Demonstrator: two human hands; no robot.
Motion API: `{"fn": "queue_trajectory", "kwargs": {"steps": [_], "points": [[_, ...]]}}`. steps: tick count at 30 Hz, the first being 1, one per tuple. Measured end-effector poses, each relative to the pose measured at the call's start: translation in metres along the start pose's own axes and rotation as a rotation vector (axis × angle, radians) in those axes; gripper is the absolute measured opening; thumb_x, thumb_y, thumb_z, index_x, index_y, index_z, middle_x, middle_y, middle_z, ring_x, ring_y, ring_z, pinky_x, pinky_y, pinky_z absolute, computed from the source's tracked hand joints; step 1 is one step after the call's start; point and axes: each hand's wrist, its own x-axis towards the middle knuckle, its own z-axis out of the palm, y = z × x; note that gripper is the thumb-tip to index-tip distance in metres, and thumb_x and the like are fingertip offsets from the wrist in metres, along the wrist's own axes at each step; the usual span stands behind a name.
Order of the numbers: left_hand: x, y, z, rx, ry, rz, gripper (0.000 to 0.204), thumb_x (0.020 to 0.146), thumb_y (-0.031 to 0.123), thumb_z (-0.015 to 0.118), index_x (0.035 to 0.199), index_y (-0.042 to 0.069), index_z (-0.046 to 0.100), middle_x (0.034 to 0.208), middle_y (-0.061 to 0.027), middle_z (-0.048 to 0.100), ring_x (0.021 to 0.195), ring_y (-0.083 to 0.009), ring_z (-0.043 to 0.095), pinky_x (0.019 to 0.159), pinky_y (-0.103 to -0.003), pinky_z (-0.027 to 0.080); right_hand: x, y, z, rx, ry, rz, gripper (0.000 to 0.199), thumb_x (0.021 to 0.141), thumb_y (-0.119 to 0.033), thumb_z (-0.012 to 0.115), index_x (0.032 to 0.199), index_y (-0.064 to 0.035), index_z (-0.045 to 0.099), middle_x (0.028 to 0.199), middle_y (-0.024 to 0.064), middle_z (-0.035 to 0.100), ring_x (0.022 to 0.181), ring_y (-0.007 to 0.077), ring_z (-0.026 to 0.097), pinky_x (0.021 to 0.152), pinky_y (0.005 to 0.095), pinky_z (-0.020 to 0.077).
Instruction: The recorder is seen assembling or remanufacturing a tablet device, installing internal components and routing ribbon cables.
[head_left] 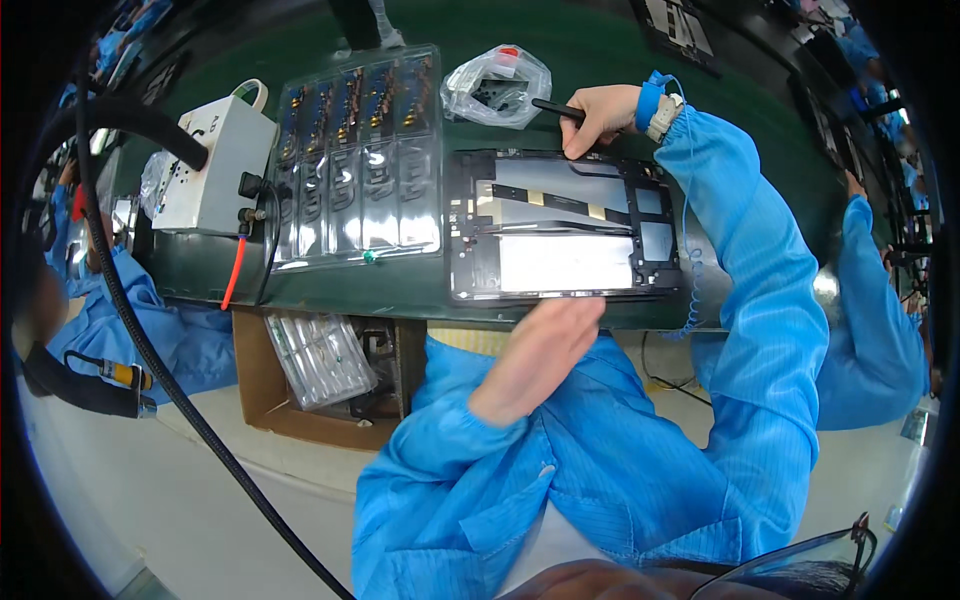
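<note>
An opened tablet [565, 265] lies on the green bench in front of me, its inside facing up, with a black frame, a white panel, silvery plates and dark flat cables. At its far edge, my right hand [603, 112] is closed around a slim black pen-like tool [558, 109] whose one end sticks out to the left; its kind is unclear. The thumb and fingertips come down close to the tablet's far rim. My left hand [540, 360] is at the near edge, back upward, fingers stretched out together by the rim; its thumb is hidden.
Left of the tablet is a clear plastic tray [362, 200] with small circuit parts. Beyond it stands a white box-shaped device [215, 165] with cables. A clear plastic bag [497, 88] lies behind the tablet. A coiled blue cord [692, 290] hangs from my wrist strap. Below is a cardboard box [255, 375].
</note>
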Motion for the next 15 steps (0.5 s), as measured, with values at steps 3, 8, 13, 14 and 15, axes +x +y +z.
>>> {"fn": "queue_trajectory", "kwargs": {"steps": [3,8,13,14,15], "points": [[-0.044,0.029,-0.003,0.392,-0.098,-0.129,0.049,0.088,0.019,0.043,0.129,-0.004,0.031,0.134,-0.0163,0.034,0.123,-0.0269,0.035,0.101,-0.036,0.026,-0.002,0.006,-0.002,0.007,0.019,-0.098,0.024,0.062,-0.021,0.079,0.070,-0.0072,0.061,0.061,-0.0003,0.056,0.051,0.0066,0.045,0.042,0.0206,0.0298],[-0.081,0.067,-0.028,1.236,0.293,0.588,0.033,0.085,0.013,0.045,0.114,-0.004,0.049,0.112,-0.0136,0.054,0.104,-0.0218,0.051,0.089,-0.031,0.038,-0.012,0.002,-0.002,-0.160,0.139,-0.061,0.035,0.061,-0.030,0.079,0.077,-0.0064,0.057,0.069,0.0022,0.054,0.062,0.0119,0.049,0.047,0.0237,0.0359],[-0.056,0.079,-0.031,1.819,0.550,0.731,0.033,0.079,0.004,0.056,0.111,-0.003,0.052,0.104,-0.0143,0.055,0.094,-0.0244,0.054,0.081,-0.032,0.043,-0.056,0.061,0.008,-0.203,0.628,-0.524,0.032,0.073,-0.024,0.069,0.092,-0.0022,0.056,0.080,0.0043,0.054,0.074,0.0122,0.051,0.067,0.0252,0.0429],[-0.053,0.078,-0.032,1.946,0.534,0.724,0.036,0.077,0.006,0.060,0.111,-0.002,0.053,0.102,-0.0146,0.055,0.092,-0.0256,0.055,0.079,-0.033,0.044,-0.079,0.070,0.024,-0.005,0.643,-0.389,0.030,0.075,-0.023,0.066,0.092,-0.0003,0.055,0.079,0.0050,0.053,0.074,0.0122,0.050,0.067,0.0243,0.0426],[-0.054,0.077,-0.035,1.945,0.557,0.727,0.036,0.077,0.006,0.060,0.111,-0.002,0.053,0.102,-0.0146,0.055,0.092,-0.0256,0.055,0.079,-0.033,0.044,-0.094,0.071,0.044,-0.115,0.738,-0.260,0.034,0.077,-0.030,0.063,0.089,0.0009,0.056,0.078,0.0105,0.055,0.068,0.0189,0.055,0.064,0.0302,0.0463]]}}
